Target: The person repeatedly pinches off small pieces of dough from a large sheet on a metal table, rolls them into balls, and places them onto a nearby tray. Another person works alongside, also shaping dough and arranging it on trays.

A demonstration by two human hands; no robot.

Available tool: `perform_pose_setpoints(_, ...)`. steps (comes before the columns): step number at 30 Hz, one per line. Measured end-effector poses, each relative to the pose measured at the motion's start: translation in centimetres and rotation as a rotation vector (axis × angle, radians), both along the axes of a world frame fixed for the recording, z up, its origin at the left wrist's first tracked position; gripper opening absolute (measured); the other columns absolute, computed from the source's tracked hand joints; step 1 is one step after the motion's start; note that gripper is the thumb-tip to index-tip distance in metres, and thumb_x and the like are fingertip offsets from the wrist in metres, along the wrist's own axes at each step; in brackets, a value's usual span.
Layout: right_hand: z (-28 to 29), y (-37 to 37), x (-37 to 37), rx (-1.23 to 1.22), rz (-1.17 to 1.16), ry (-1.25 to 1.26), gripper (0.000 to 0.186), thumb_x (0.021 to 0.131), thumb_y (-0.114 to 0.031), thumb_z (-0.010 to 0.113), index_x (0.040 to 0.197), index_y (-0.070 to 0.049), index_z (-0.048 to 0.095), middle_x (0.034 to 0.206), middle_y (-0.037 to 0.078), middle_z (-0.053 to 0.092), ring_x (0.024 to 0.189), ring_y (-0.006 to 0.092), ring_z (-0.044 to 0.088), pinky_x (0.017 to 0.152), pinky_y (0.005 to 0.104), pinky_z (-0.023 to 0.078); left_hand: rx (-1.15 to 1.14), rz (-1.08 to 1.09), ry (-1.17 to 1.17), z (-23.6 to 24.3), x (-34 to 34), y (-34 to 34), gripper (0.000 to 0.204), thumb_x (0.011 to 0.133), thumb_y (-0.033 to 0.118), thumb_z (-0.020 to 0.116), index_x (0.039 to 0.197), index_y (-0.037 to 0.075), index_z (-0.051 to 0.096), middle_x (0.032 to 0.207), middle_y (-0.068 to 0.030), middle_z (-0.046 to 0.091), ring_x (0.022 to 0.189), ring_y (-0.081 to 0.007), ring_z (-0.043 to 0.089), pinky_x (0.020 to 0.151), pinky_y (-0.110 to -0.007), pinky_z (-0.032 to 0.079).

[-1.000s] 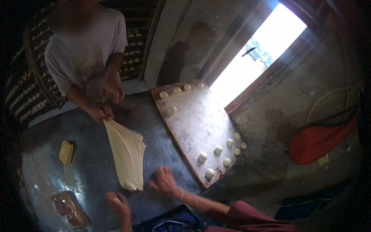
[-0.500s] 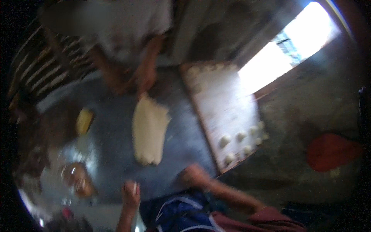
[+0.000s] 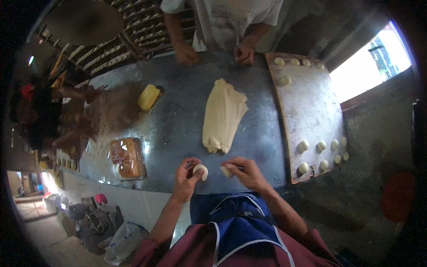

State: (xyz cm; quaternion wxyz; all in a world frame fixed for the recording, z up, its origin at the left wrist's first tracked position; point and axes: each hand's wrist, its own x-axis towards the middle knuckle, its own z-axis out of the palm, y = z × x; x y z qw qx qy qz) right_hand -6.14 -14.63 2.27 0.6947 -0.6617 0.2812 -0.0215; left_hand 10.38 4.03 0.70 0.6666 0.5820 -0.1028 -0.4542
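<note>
Between the fingers and thumb of my left hand (image 3: 186, 178) is a small rounded dough piece (image 3: 201, 172), held just over the table's near edge. Close by on its right, my right hand (image 3: 247, 173) is blurred, its fingers pinched on a smaller pale dough piece (image 3: 226, 171). Beyond both hands, a long slab of dough (image 3: 223, 116) lies on the dark metal table (image 3: 178, 111), its folded near end pointing towards me.
On the right is a floured board (image 3: 311, 111) with several dough balls (image 3: 304, 146). To the left lie a bag of bread (image 3: 128, 158) and a yellow block (image 3: 149, 97). A co-worker (image 3: 222, 26) stands across the table; another person (image 3: 44, 107) works at far left.
The view has swung left and steadied. My hands have come closer together, and the dough pieces in them now show. The co-worker's hands, earlier at the slab's far end, are now apart from it.
</note>
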Motion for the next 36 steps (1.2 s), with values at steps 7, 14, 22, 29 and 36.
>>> perform_pose_setpoints(7,4.8,0.4,1.6,-0.127,0.210,0.108,0.023,0.090,-0.013,0.077,0.109,-0.001,0.073,0.107,0.011,0.069,0.094,0.0191,0.068,0.082,0.0341,0.056,-0.010,-0.167,-0.186,0.8,-1.3,-2.3,0.013,0.095,0.005,0.070,0.107,0.004,0.064,0.095,-0.0047,0.069,0.087,-0.0118,0.066,0.076,-0.029,0.057)
perform_pose_setpoints(14,2.6,-1.2,-6.2,-0.093,0.080,-0.078,0.035,0.088,-0.019,0.078,0.116,-0.004,0.066,0.086,0.009,0.070,0.078,0.0197,0.067,0.072,0.0353,0.055,0.271,-0.085,-1.127,-2.9,-0.1,-0.3,0.011,0.093,0.008,0.072,0.103,0.010,0.068,0.095,-0.0094,0.063,0.088,-0.0227,0.065,0.075,-0.039,0.053)
perform_pose_setpoints(22,-6.6,-5.2,0.8,-1.049,-0.007,0.404,0.061,0.083,-0.048,0.074,0.112,0.002,0.057,0.112,0.023,0.055,0.109,0.0386,0.052,0.096,0.0486,0.040,0.576,0.180,-1.000,-9.8,2.3,-4.9,0.038,0.090,0.020,0.077,0.110,0.002,0.049,0.101,-0.0160,0.054,0.091,-0.0326,0.058,0.084,-0.047,0.048)
perform_pose_setpoints(29,-10.8,-7.0,-6.7,-1.116,0.268,0.100,0.036,0.090,-0.033,0.065,0.103,0.000,0.061,0.099,0.017,0.057,0.097,0.0319,0.055,0.083,0.0461,0.043,0.362,-0.128,-1.263,-13.9,5.4,3.6,0.023,0.093,0.005,0.067,0.106,0.003,0.049,0.095,-0.0150,0.052,0.088,-0.0333,0.056,0.082,-0.046,0.048)
perform_pose_setpoints(36,-13.8,-1.7,-6.9,-0.949,0.049,0.089,0.030,0.086,-0.025,0.069,0.099,-0.002,0.056,0.095,0.018,0.053,0.100,0.0344,0.055,0.087,0.0434,0.044,0.146,-0.163,-1.391,-11.7,0.7,2.7,0.021,0.094,0.004,0.065,0.102,0.002,0.045,0.095,-0.0153,0.050,0.090,-0.0314,0.054,0.082,-0.044,0.046)
